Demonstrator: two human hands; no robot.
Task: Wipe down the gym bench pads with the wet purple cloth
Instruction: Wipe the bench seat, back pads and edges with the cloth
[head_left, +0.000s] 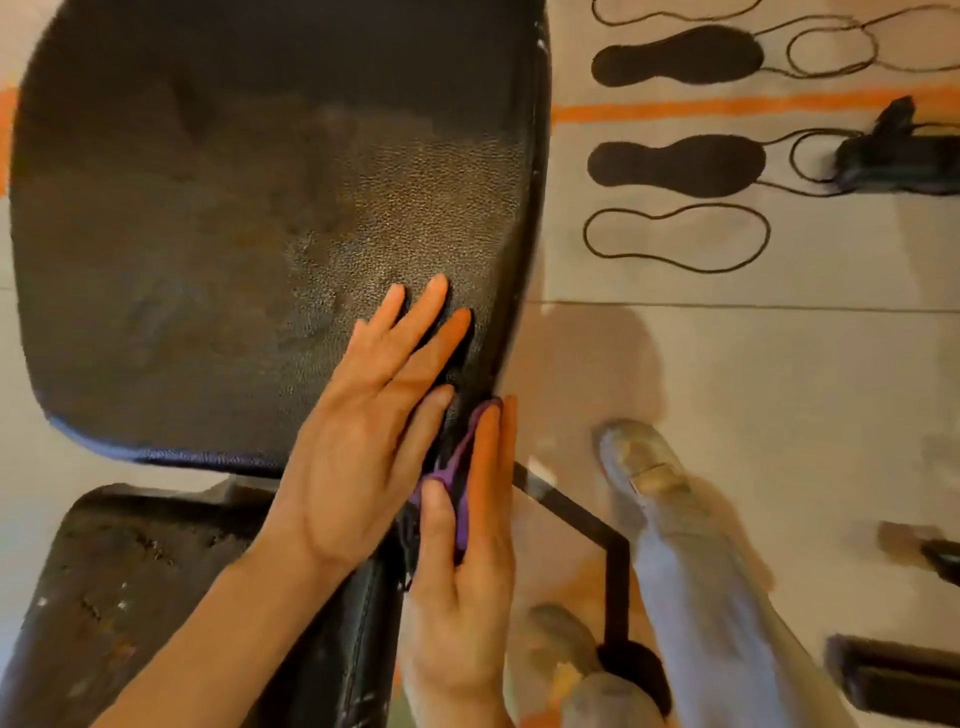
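Observation:
A large black textured bench pad (249, 208) fills the upper left, its surface partly sheened. A second, worn black pad (135, 587) lies below it at the lower left. My left hand (363, 431) rests flat on the large pad near its right edge, fingers straight and spread. My right hand (462, 561) presses the purple cloth (460, 478) against the pad's right side edge, straight fingers over it and the thumb on the cloth's near side. Most of the cloth is hidden under the hand.
A black metal frame bar (582, 525) runs across the floor below the pad's right edge. My leg and grey shoe (644, 467) stand to the right. Black footprint markings (675, 166) and an orange line (727, 106) mark the floor. Dark equipment (893, 150) lies at the far right.

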